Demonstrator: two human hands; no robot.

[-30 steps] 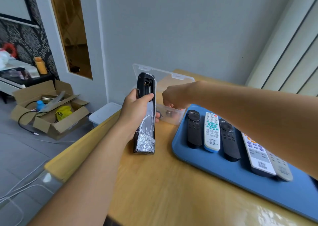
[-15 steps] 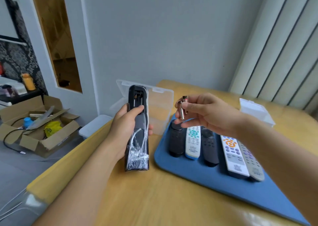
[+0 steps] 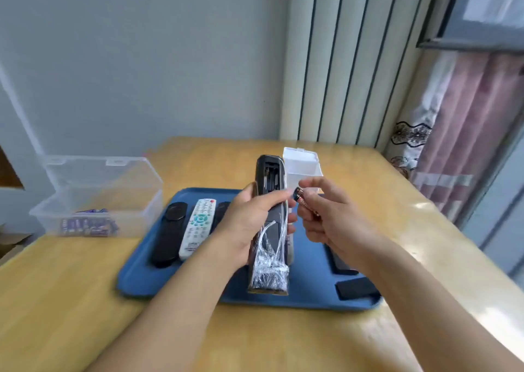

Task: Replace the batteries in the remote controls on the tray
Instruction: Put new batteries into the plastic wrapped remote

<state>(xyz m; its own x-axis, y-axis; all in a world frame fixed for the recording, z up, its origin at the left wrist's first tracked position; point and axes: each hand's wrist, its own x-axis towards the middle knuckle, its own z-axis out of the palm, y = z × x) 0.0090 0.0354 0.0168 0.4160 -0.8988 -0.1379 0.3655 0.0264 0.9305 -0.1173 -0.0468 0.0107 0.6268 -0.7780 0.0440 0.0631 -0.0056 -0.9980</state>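
Two hands work above the blue tray point(image 3: 181, 283), which lies on the yellow wooden counter point(image 3: 71, 300). The left hand point(image 3: 249, 224) grips a black remote control point(image 3: 270, 221) upright over the middle of the tray, fingers curled round its body, the thumb across its back. The battery compartment point(image 3: 269, 178) at its top end is open and looks empty, though it is too dark to be sure. Clear plastic wrap point(image 3: 269, 266) covers the lower half of this remote.

The right hand point(image 3: 331, 221) pinches small batteries point(image 3: 302, 201) between thumb and fingertips, just beside the compartment; how many, the view does not tell.

The remote seems light and stiff, but the wrap is probably slippery, so the hold is better on the bare upper body. The batteries are small, smooth and round, and can roll away if dropped; a pinch at the middle seems safest.

On the left part of the tray lie another black remote point(image 3: 170, 232) and a white remote point(image 3: 198, 227) with coloured buttons. Left of the tray stands a clear plastic box point(image 3: 96, 201) holding blue battery packs point(image 3: 85, 224). Their printing, the writing on the batteries and the white remote's label are too blurred to read.
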